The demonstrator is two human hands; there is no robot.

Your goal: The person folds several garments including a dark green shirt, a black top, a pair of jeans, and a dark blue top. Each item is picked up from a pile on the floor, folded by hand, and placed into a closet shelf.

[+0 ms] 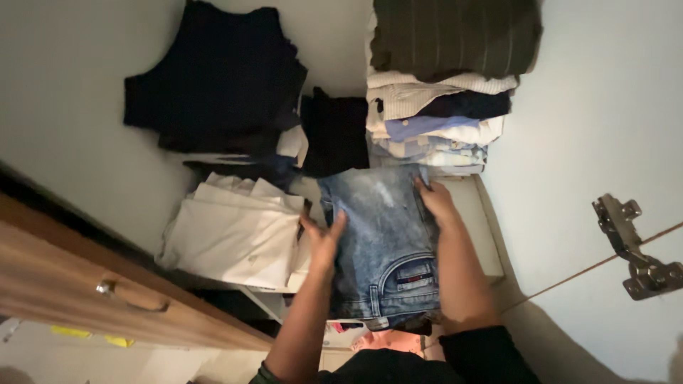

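While both hands flank the folded jeans (380, 235), left hand (324, 238) and right hand (435, 203) lie open, flat against the denim. Best kept level, pressure even, clear of the shirt stack (434, 135).

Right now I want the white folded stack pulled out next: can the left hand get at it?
Probably yes: the left hand rests on the jeans' edge, right beside the white folded stack, with nothing between them.
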